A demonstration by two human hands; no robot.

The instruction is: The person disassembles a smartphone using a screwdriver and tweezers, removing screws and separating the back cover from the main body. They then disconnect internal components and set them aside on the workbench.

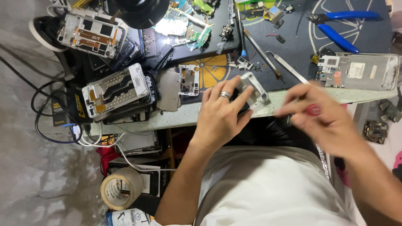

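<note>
Tape roll (121, 188): nearest the body, at about 7 o'clock, low on the floor side and well apart from both hands.

Left hand (220, 115): centre of view, ring on one finger, fingers closed around the edge of a small pale phone frame piece (253, 90), which it holds tilted just above the near table (184, 115) edge.

Right hand (320, 113): at 3 o'clock of the frame piece, motion-blurred; the fingers look pinched together around something thin with a red spot near the fingertips, but I cannot tell what it is or how firmly it is gripped.

Doing it well (judgement): the left hand should brace the frame steady against the table edge, so the blurred right hand can work on it without the thin part flexing or slipping.

Stacked phone frames (119, 92): at 9 o'clock, lying flat on a pile, apart from the hands.

Opened phone body (360, 71): at 2 o'clock, flat on the table.

Tweezers (289, 67): just beyond the right hand, near 1 o'clock.

Blue-handled pliers (341, 27): farthest, at 1 o'clock on the dark mat (293, 25).

Circuit boards (184, 25): far, at 11 o'clock, scattered on a dark tray.
</note>
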